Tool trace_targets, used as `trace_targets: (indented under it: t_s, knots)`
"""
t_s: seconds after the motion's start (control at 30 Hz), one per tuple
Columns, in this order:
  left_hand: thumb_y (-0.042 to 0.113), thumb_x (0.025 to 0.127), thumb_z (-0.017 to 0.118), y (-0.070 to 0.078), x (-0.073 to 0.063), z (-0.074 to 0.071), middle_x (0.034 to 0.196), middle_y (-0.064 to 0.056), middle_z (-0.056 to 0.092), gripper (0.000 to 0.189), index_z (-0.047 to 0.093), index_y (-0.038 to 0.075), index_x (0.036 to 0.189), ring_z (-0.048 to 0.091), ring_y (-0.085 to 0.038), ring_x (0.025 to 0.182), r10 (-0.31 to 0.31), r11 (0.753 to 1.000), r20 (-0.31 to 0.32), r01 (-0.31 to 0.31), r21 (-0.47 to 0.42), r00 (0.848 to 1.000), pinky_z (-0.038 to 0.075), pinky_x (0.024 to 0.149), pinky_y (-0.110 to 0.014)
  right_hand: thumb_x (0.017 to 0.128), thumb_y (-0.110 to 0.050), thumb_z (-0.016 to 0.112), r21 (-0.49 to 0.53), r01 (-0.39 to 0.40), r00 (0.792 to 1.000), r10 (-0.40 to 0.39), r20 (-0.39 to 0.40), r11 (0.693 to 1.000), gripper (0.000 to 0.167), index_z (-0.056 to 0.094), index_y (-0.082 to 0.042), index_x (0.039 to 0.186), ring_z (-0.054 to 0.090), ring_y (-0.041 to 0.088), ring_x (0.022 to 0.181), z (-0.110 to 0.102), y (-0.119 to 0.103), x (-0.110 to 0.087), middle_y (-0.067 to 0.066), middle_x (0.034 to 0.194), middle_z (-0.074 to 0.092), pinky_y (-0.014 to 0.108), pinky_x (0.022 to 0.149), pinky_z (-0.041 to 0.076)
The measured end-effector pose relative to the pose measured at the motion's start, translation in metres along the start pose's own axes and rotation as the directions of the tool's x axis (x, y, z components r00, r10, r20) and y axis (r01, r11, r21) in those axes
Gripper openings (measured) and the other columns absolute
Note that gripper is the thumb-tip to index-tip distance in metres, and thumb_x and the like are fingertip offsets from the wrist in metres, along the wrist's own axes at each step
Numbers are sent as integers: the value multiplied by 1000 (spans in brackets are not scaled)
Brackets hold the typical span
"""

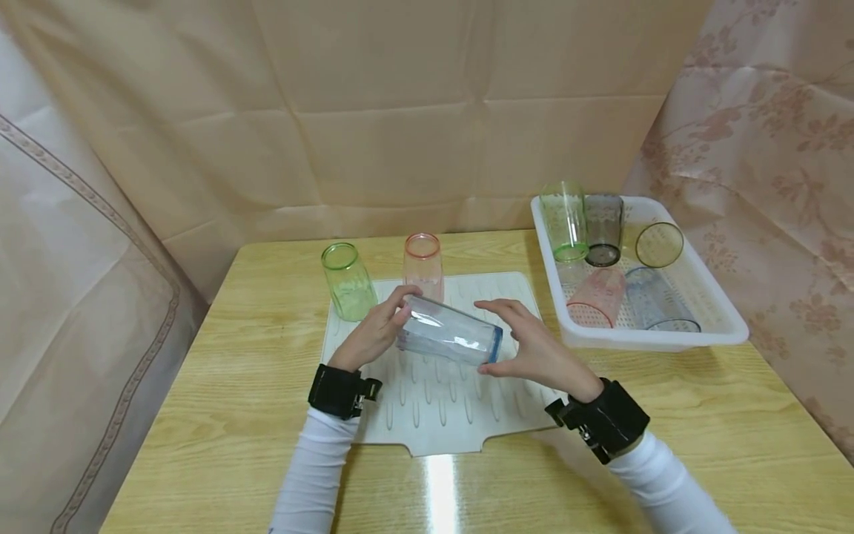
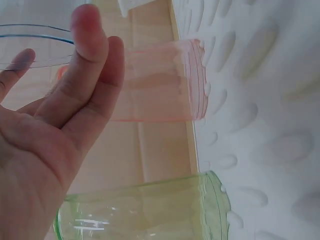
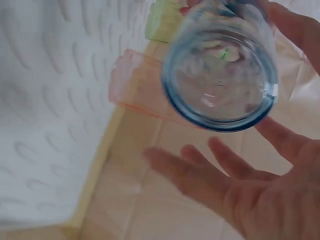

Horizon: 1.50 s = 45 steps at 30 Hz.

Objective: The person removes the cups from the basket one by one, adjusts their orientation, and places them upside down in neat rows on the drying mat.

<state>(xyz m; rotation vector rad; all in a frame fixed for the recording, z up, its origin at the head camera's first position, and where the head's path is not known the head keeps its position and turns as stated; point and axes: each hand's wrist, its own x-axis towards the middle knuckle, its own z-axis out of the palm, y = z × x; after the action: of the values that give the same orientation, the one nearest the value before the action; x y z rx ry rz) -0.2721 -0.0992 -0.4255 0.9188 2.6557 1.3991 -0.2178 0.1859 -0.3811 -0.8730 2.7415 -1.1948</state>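
Observation:
Tilted on its side above the mat, a clear blue drinking glass [image 1: 450, 332] is pinched near its rim by my left hand [image 1: 375, 330]. My right hand [image 1: 537, 348] is spread around the thick blue base [image 3: 220, 80], fingers apart and not curled; whether a fingertip touches the glass is hard to tell. Behind the left hand, a green glass [image 1: 350, 285] and a pink glass [image 1: 424, 263] stand on the white ridged draining mat [image 1: 440, 415]. The blue glass partly hides the pink one's lower end in the head view.
On the right stands a white plastic basket [image 1: 657, 340] with several glasses in it, among them a tall green glass [image 1: 564, 222], a grey glass [image 1: 603, 230] and a blue glass [image 1: 657, 300]. Beige cloth [image 1: 400, 133] hangs behind the wooden table [image 1: 220, 415].

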Motion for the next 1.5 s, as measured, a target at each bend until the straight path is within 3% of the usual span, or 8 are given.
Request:
trace_targets:
  t_s: [0.1, 0.23, 0.37, 0.6, 1.0, 1.13, 1.33, 1.5]
  knots:
    - [82, 83, 15, -2, -2, -3, 115, -18, 60, 87, 41, 17, 135, 58, -32, 99, 3, 1000, -6, -3, -23, 1000, 49, 75, -47, 71, -21, 88, 151, -29, 1000, 31, -7, 988, 90, 38, -18, 147, 36, 34, 130, 4, 5, -3, 11, 143, 36, 54, 92, 46]
    - [82, 84, 16, -5, -3, -4, 108, -16, 61, 86, 40, 16, 135, 59, -29, 89, 16, 998, 1, -16, -55, 1000, 50, 71, -42, 73, -12, 86, 361, -58, 998, 64, -4, 931, 89, 36, -22, 146, 39, 39, 128, 13, 10, -2, 10, 142, 33, 43, 83, 54]
    - [80, 85, 16, -7, -3, -4, 107, -17, 61, 84, 40, 16, 133, 60, -28, 88, 23, 997, 8, -23, -72, 1000, 50, 70, -40, 74, -3, 83, 451, -67, 996, 83, -17, 890, 82, 39, -18, 142, 47, 42, 118, 22, 13, -1, 14, 139, 35, 35, 74, 57]
    - [80, 85, 16, -8, -4, -3, 109, -17, 61, 80, 39, 20, 132, 60, -29, 89, -18, 997, 28, 20, -75, 999, 52, 70, -41, 75, 1, 81, 439, -70, 992, 109, -65, 896, 65, 47, -8, 130, 53, 37, 108, 29, 16, 0, 16, 130, 46, 35, 73, 57]
    - [78, 87, 16, -9, -6, 0, 118, -19, 58, 78, 38, 21, 136, 60, -32, 96, -26, 998, 22, 27, -52, 999, 50, 77, -48, 74, -3, 83, 358, -13, 985, 74, -159, 934, 59, 55, -8, 126, 58, 30, 99, 28, 18, -1, 15, 124, 55, 39, 76, 56]
    - [78, 88, 16, -10, -6, 0, 116, -19, 60, 80, 37, 19, 138, 62, -32, 93, -32, 999, 32, 33, -39, 999, 51, 76, -48, 75, -3, 82, 335, 4, 986, 53, -160, 942, 59, 55, -6, 127, 59, 31, 98, 25, 19, -1, 17, 123, 56, 38, 75, 56]
    - [74, 91, 20, -7, -6, -1, 127, -21, 57, 77, 33, 23, 147, 59, -33, 108, -62, 998, 30, 62, 9, 998, 48, 86, -55, 75, -1, 82, 314, 14, 987, 37, -154, 949, 59, 55, -5, 127, 57, 32, 98, 13, 17, 0, 17, 121, 56, 37, 74, 56]
    - [64, 97, 31, -7, -9, -5, 125, -17, 58, 69, 34, 18, 148, 63, -30, 102, -97, 995, 18, 96, 24, 995, 49, 85, -51, 74, -3, 83, 255, -9, 987, 50, -155, 967, 59, 56, -7, 127, 57, 31, 96, 3, 17, -3, 16, 119, 57, 39, 74, 57]
